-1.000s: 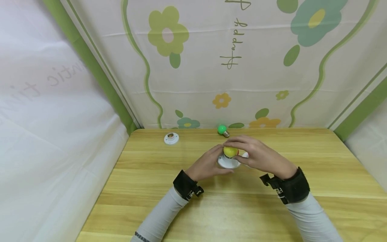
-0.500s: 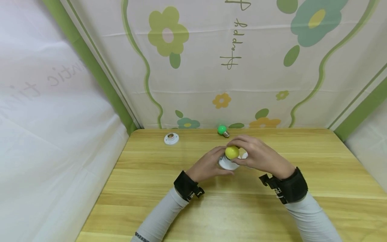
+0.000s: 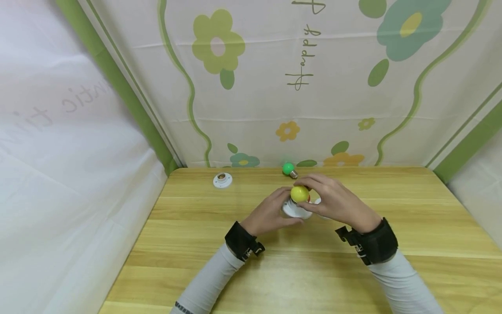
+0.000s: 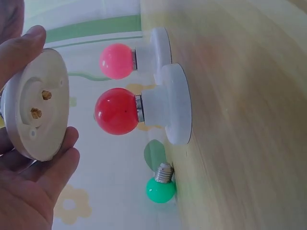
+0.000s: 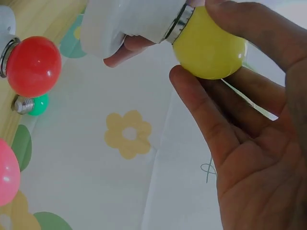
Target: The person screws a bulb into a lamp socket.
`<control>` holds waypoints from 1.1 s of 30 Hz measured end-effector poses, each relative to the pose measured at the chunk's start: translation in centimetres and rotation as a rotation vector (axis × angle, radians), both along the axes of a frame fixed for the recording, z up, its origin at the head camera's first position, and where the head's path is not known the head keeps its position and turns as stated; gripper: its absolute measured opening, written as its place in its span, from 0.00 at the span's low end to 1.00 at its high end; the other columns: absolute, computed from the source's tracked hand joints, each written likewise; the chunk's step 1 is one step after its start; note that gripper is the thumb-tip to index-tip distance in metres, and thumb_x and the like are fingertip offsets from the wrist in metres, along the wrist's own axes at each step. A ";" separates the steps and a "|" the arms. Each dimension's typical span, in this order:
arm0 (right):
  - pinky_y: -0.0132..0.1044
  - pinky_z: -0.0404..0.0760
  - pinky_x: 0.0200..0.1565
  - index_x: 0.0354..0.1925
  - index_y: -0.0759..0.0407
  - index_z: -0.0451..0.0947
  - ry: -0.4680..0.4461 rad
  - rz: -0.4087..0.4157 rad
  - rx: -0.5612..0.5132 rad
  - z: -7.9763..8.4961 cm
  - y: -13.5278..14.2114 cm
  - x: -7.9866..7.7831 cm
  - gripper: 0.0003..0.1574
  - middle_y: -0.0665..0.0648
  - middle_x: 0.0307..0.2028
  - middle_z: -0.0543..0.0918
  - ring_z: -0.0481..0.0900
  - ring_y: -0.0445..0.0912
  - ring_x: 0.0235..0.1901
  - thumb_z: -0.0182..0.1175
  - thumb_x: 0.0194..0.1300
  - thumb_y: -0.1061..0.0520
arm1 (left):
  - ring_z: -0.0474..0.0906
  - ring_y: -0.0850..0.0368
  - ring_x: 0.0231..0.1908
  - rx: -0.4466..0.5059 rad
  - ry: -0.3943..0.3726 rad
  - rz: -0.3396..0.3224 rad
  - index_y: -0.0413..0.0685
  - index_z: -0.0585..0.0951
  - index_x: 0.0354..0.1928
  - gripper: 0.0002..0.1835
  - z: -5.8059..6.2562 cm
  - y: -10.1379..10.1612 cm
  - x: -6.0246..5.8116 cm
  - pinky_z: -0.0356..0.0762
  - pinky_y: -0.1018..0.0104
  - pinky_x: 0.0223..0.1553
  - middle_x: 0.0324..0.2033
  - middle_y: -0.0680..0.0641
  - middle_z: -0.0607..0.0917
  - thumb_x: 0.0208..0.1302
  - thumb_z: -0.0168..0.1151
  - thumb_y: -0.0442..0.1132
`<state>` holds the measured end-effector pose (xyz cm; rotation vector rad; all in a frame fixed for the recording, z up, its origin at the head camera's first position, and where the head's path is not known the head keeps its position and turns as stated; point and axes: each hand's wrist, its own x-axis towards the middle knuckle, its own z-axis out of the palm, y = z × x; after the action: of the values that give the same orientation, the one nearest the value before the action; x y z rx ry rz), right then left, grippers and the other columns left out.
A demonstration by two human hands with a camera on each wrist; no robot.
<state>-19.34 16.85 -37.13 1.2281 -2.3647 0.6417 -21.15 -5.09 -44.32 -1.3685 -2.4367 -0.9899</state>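
Observation:
My left hand [image 3: 268, 213] grips a round white lamp holder [image 4: 41, 108] by its rim, raised off the table, its underside with two brass screws facing the left wrist camera. A yellow bulb [image 5: 208, 45] sits in its socket, a strip of the metal collar showing between them. Thumb and fingers of my right hand [image 3: 337, 200] pinch the yellow glass. Behind the held lamp, a red bulb [image 4: 115, 111] and a pink bulb [image 4: 116, 61] stand in white lamp holders of their own; in the head view the hands mostly hide them.
Near the table's back edge lies a loose green bulb [image 3: 288, 168] with a metal screw base. To the left of it, a white lamp holder [image 3: 222, 180] with no bulb sits on the wooden table [image 3: 282, 274]. Printed cloth [image 3: 255, 100] hangs behind the table.
My right fingers have shifted round the yellow bulb, leaving more of it in sight. Bulb and holder tipped slightly right, then back. My left hand stays nearly in place.

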 end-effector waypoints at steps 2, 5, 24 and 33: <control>0.37 0.83 0.43 0.54 0.59 0.77 0.006 0.004 -0.004 0.0 0.0 0.0 0.30 0.52 0.50 0.79 0.77 0.40 0.47 0.72 0.54 0.51 | 0.65 0.64 0.59 0.005 -0.006 -0.001 0.50 0.63 0.69 0.41 0.1 0.0 0.0 0.70 0.71 0.59 0.63 0.52 0.67 0.57 0.67 0.58; 0.38 0.83 0.45 0.56 0.59 0.76 0.016 0.004 -0.005 0.1 -0.1 0.0 0.32 0.53 0.53 0.79 0.77 0.43 0.50 0.72 0.55 0.51 | 0.65 0.65 0.59 0.009 -0.021 0.004 0.51 0.62 0.69 0.41 0.1 0.0 0.0 0.70 0.72 0.58 0.63 0.53 0.65 0.58 0.66 0.58; 0.40 0.80 0.51 0.60 0.59 0.74 0.016 0.005 -0.023 0.0 -0.4 -0.1 0.33 0.55 0.59 0.75 0.73 0.47 0.57 0.70 0.57 0.55 | 0.64 0.63 0.58 0.031 -0.111 0.143 0.56 0.62 0.69 0.44 0.4 -1.3 -0.9 0.72 0.63 0.58 0.60 0.54 0.70 0.51 0.73 0.46; 0.42 0.81 0.49 0.56 0.59 0.77 0.030 0.009 -0.029 0.0 0.0 -0.2 0.29 0.55 0.58 0.76 0.72 0.46 0.57 0.70 0.55 0.60 | 0.59 0.61 0.59 0.014 -0.101 0.228 0.56 0.66 0.67 0.43 -0.4 -2.1 -1.9 0.69 0.59 0.60 0.59 0.58 0.72 0.49 0.75 0.50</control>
<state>-19.54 16.84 -37.10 1.2277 -2.3193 0.6535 -23.03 -7.18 -44.75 -1.0293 -2.5811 -1.0387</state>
